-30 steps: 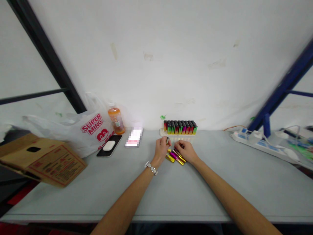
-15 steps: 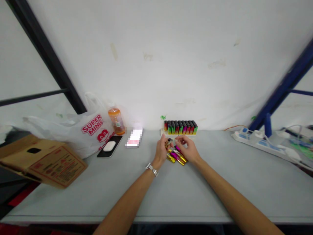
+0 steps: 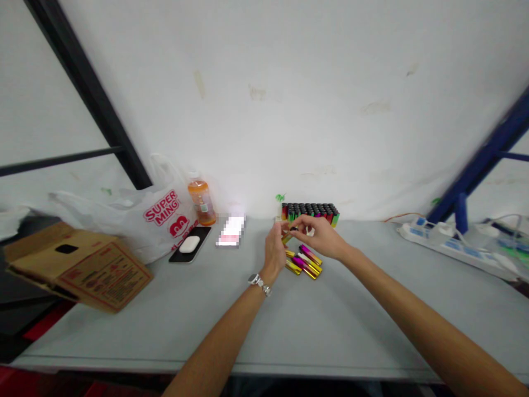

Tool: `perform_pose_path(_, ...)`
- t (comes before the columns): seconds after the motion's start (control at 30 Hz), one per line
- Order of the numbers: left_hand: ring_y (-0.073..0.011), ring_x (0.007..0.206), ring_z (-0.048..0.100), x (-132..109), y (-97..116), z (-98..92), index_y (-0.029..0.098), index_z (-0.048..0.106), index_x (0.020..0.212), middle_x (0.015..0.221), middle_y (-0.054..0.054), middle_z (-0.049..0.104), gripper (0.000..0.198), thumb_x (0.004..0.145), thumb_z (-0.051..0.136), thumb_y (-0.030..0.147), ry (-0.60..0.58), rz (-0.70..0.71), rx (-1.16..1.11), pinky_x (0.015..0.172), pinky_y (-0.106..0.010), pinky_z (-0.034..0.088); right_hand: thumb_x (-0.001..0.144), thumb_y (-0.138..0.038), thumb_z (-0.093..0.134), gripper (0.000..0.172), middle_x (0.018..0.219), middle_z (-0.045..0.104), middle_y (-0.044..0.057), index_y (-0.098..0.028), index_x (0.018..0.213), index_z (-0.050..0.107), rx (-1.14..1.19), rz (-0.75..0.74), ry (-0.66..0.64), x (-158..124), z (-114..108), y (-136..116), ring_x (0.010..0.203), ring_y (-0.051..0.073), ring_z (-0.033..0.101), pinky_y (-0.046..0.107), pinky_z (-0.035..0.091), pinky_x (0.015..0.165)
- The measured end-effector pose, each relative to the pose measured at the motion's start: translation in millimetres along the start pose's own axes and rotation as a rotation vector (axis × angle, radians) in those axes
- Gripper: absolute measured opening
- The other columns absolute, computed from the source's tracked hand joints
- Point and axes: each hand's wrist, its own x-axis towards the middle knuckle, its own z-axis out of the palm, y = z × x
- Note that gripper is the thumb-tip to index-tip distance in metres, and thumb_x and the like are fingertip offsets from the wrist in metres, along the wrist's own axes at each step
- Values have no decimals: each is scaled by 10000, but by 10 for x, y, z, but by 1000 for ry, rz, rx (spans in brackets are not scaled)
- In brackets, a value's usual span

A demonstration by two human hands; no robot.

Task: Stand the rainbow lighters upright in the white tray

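Note:
A gold lighter-like piece (image 3: 286,237) with a dark end sits between my hands. My left hand (image 3: 274,251), with a silver watch (image 3: 259,283) at its wrist, is closed around its lower part. My right hand (image 3: 317,236) reaches across from the right, thumb and fingers pinched at the dark end. Below them on the table lie several loose magenta-and-gold lighters (image 3: 305,266), side by side and slanted. Behind my hands stands a block of upright lighters (image 3: 309,209) with black tops and coloured metallic bodies; my right hand covers part of it.
At the left are an open cardboard box (image 3: 105,275), a white plastic bag (image 3: 128,215), an orange drink bottle (image 3: 201,201) and a phone (image 3: 176,257) with a white case on it. A blurred bright screen (image 3: 231,230) lies nearby. A power strip (image 3: 450,248) is at the right.
My right hand has moved up and left, to the dark end of the piece in my left hand. The loose lighters are more exposed. The view has shifted slightly.

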Motion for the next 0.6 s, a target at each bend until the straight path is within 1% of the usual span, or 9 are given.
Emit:
perform_pose_path(0.07, -210, 1034, 583, 54, -16, -40, 206, 583, 1128, 1175, -91, 621, 523, 972, 204, 531, 89, 63, 61, 739, -307, 483, 871, -350, 613, 199, 677, 625, -14, -172, 943, 661, -71, -22, 28, 179, -88, 8, 627, 126, 549, 237, 394, 611)
perform_pose_path(0.13, -213, 1050, 567, 112, -60, -85, 202, 576, 1081, 1148, -95, 614, 447, 974, 241, 478, 139, 66, 136, 830, -338, 478, 880, -340, 598, 209, 694, 643, -8, -168, 983, 658, -153, -30, 21, 396, -155, 60, 633, 130, 567, 235, 398, 612)
perform_pose_path(0.2, -211, 1015, 571, 165, -119, -129, 196, 574, 987, 1065, -89, 623, 386, 967, 265, 426, 147, 46, 190, 881, -357, 467, 888, -322, 583, 208, 710, 671, 3, -168, 1004, 659, -279, -19, -16, 621, -197, 139, 649, 138, 592, 237, 407, 633)
perform_pose_path(0.3, -204, 976, 579, 220, -218, -177, 197, 565, 872, 967, -75, 633, 336, 945, 267, 333, 99, 48, 265, 915, -359, 456, 883, -309, 575, 223, 813, 723, 37, -180, 1039, 667, -549, 6, -94, 910, -211, 239, 711, 167, 629, 255, 410, 667)
perform_pose_path(0.4, -204, 964, 582, 246, -306, -203, 200, 576, 813, 925, -70, 641, 332, 909, 264, 259, 21, 61, 360, 923, -354, 449, 873, -300, 560, 248, 924, 744, 72, -191, 1065, 675, -764, 12, -207, 1099, -174, 271, 823, 214, 658, 287, 415, 724)
perform_pose_path(0.5, -205, 961, 583, 251, -364, -212, 203, 605, 832, 941, -69, 654, 366, 897, 246, 237, -30, 62, 416, 915, -349, 445, 865, -308, 555, 254, 994, 742, 96, -199, 1054, 686, -880, 2, -322, 1200, -102, 270, 909, 247, 664, 323, 417, 796)
perform_pose_path(0.6, -208, 957, 584, 245, -383, -213, 204, 623, 852, 951, -71, 662, 401, 908, 229, 250, -59, 54, 451, 912, -346, 438, 870, -308, 540, 246, 1022, 734, 108, -198, 1022, 697, -944, 16, -385, 1250, -18, 286, 948, 263, 660, 360, 408, 853)
